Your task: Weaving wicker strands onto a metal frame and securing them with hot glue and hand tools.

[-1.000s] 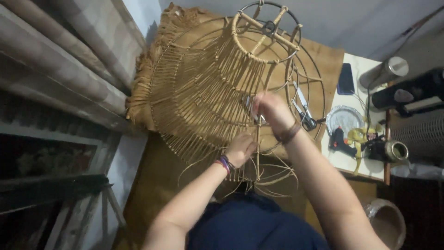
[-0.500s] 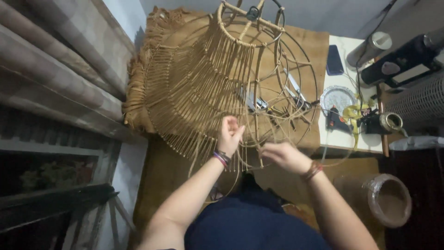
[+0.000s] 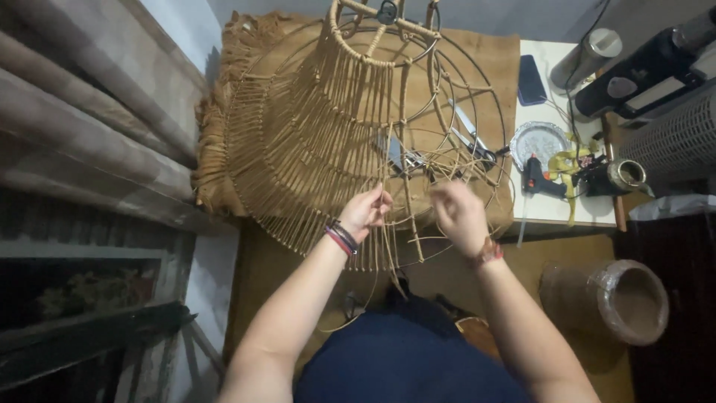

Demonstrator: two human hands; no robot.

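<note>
A large wire lampshade frame, partly wrapped with tan rattan strands, hangs in front of me over a tan burlap-covered table. My left hand pinches a rattan strand at the frame's lower rim, bracelets on the wrist. My right hand is just to the right, fingers closed around thin loose strands near the rim. Loose strand ends dangle below both hands.
Scissors lie on the burlap behind the frame. A white side table holds a glue gun, foil dish, phone, and metal tumbler. A wrapped brown roll sits at lower right. Wooden beams stand at left.
My right hand came down from high inside the frame, swung out low to the right, and now sits next to the left hand at the rim. The view shifted slightly.
</note>
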